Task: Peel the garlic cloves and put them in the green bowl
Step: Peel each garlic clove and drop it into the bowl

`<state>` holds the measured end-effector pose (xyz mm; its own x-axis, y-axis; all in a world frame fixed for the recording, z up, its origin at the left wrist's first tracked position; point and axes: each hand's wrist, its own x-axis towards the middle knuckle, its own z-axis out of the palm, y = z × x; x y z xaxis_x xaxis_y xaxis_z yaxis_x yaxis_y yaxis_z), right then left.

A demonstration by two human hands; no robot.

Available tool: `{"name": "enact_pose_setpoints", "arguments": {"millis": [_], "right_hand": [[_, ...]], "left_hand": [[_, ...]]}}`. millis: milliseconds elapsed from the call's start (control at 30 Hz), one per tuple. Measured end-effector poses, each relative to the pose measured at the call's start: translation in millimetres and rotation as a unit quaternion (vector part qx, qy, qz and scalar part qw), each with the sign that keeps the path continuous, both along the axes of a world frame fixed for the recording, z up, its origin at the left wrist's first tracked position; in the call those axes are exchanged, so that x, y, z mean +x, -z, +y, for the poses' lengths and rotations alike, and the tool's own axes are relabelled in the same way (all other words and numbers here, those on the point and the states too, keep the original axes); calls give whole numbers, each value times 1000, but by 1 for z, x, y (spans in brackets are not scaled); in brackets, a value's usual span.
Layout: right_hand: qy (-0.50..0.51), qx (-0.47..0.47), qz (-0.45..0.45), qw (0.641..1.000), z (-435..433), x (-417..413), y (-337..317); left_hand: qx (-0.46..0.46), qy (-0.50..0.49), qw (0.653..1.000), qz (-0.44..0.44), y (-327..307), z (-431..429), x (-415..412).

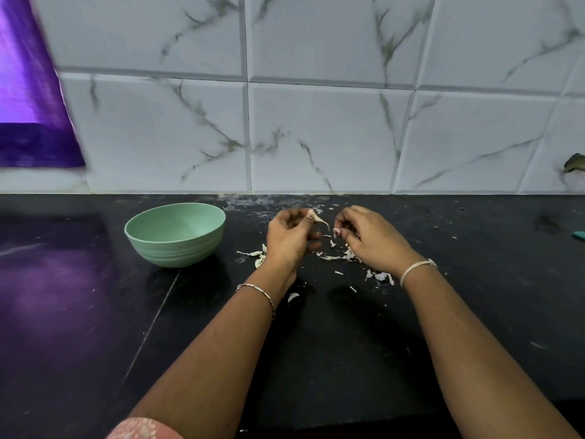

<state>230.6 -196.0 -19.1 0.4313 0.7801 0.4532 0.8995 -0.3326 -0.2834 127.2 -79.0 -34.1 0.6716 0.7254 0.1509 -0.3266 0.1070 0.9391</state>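
Note:
The green bowl (175, 233) stands on the black counter (316, 343), left of both hands; I cannot see anything inside it. My left hand (289, 239) is raised above the counter and pinches a garlic clove (313, 216) at its fingertips, with a strip of pale skin hanging off it to the right. My right hand (368, 239), a short gap to the right, has its fingers curled and pinches a small bit of skin (336, 231). Loose garlic peels (335, 256) lie scattered on the counter under and between the hands.
A marble-tiled wall (316, 122) rises right behind the counter. A purple surface (28, 106) fills the far left, with its glow reflected on the counter. A teal object (578, 235) pokes in at the right edge.

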Motion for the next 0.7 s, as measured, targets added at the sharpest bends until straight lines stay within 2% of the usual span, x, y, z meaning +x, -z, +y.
{"name": "enact_pose_setpoints", "arguments": {"millis": [100,233,467,600,700], "right_hand": [[57,-53,-17,997,-9,11,1],[89,-31,9,996,-15,18,-1],[136,6,-2,991,-15,15,0],[83,45,32,995,-16,16,0],[33,110,87,990,-11,14,0]], "left_hand": [[-29,-40,998,-39,-2,8,-1],[-19,-18,998,-50,0,6,-3],[-5,32,998,-49,2,3,-2],[4,54,998,-30,3,1,-2],[13,64,998,-12,4,0,-1]]}}
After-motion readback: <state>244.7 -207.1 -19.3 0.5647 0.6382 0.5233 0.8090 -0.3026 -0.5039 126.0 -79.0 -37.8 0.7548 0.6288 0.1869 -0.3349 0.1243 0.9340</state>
